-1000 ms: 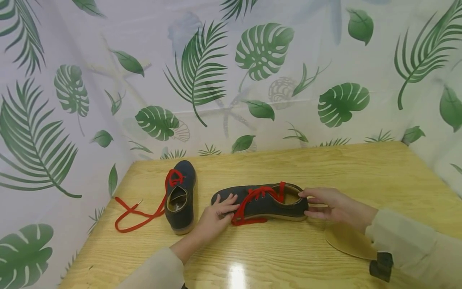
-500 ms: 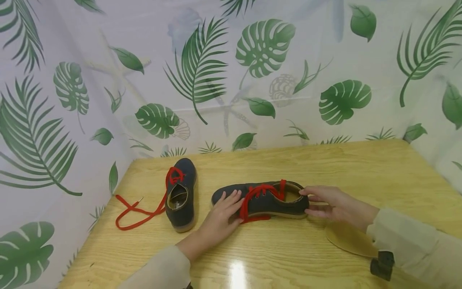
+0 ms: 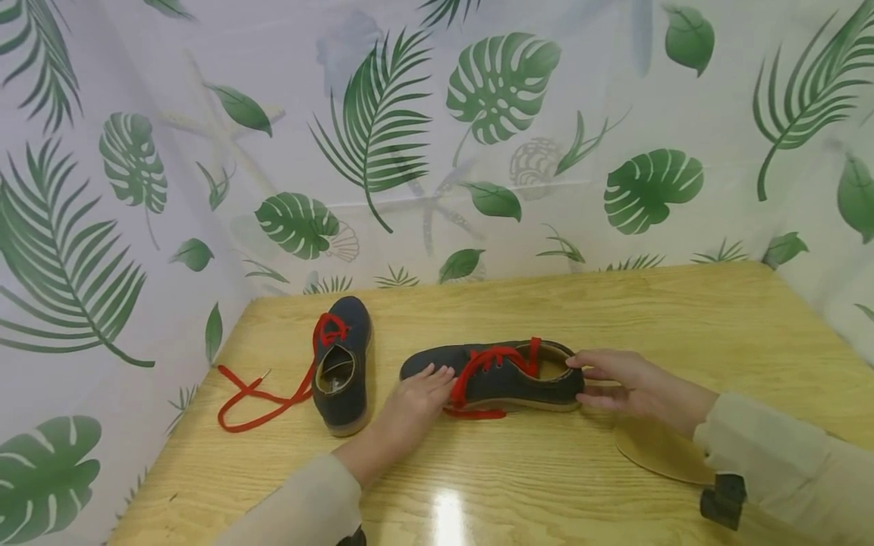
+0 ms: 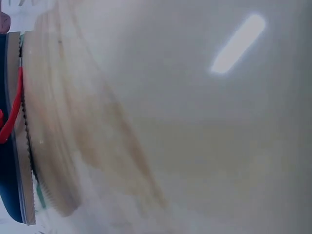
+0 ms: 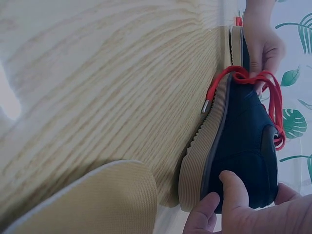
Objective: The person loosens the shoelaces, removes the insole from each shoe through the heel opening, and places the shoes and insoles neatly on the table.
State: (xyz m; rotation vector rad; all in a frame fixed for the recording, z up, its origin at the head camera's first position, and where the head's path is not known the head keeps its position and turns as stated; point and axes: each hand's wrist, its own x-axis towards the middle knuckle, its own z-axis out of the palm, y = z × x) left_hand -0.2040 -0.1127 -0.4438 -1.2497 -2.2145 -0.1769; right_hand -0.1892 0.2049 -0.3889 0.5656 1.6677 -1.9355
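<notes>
Shoe A (image 3: 527, 390) upright on table (image 3: 519, 485), a hand at each end

Clock centred on shoe A, my side = 6. Toe to 9, heel to 3.

R hand (image 3: 631, 387) at 3: fingers bent round heel, partway closed, heel gripped at collar rim; prob. to stop it sliding.

L hand (image 3: 413, 406) at 8: fingers tog. over toe end, beside red lace (image 3: 497, 355). Thumb hidden; can't tell if it has lace or merely rests. Lace end trails on 6 side, poss. left within reach.

Shoe B (image 3: 359, 371) at 9, toe to 12, its loose cord (image 3: 293, 399) strung out further toward 9; looks parked.

Insole (image 3: 655, 455) at 4, by R forearm, prob. set aside.
</notes>
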